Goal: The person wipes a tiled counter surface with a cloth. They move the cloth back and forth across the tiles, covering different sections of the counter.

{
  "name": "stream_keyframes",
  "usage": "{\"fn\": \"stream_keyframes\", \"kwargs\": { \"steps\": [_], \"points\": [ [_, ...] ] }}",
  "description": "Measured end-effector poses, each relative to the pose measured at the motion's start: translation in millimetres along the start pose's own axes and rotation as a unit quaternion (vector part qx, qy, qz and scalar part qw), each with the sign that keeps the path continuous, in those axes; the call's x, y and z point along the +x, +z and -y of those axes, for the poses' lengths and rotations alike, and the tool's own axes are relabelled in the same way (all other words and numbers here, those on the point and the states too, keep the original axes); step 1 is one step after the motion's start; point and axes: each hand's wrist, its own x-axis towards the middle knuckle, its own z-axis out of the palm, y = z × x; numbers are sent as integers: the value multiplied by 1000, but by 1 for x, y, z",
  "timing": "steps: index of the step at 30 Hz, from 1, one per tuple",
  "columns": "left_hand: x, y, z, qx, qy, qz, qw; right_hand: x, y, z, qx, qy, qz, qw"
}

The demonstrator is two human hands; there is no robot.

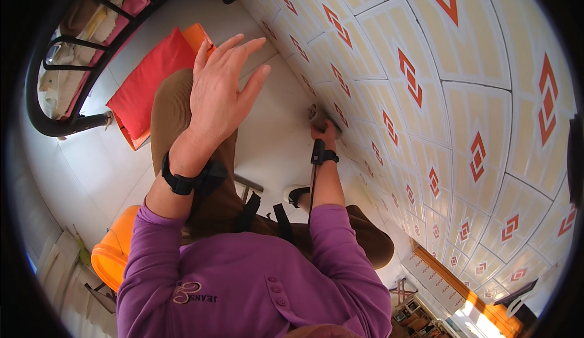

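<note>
My left hand (223, 80) is raised over my bent knee, palm down, with its fingers apart and nothing in it. Low beside the tiled wall (388, 55), my right hand (325, 130) grips a grey-brown bundle (319, 113), probably a cloth, near where the wall meets the floor. My fingers partly hide the bundle. Both wrists wear black straps; the right one carries a small black device (318, 151).
A red cushion (153, 82) lies over an orange box (196, 35) on the left floor. Beyond it stands a black metal bed frame (82, 123). An orange bucket (112, 256) is beside my left elbow. Part of a small metal-legged stool (248, 184) shows between my legs.
</note>
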Motion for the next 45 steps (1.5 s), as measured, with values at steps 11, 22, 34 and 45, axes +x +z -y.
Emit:
{"fn": "stream_keyframes", "kwargs": {
  "steps": [11,22,34,45],
  "points": [
    [0,5,3,-23,13,-11,1000,-102,47,6,60,-116,46,990],
    [-12,3,11,-45,30,-80,995,-320,105,33,49,-244,169,954],
    [-16,2,19,-42,34,-84,995,-478,124,29,53,-496,382,778],
    [-16,-10,17,-69,19,-51,996,-247,61,-48,-59,-166,188,966]
  ]
}}
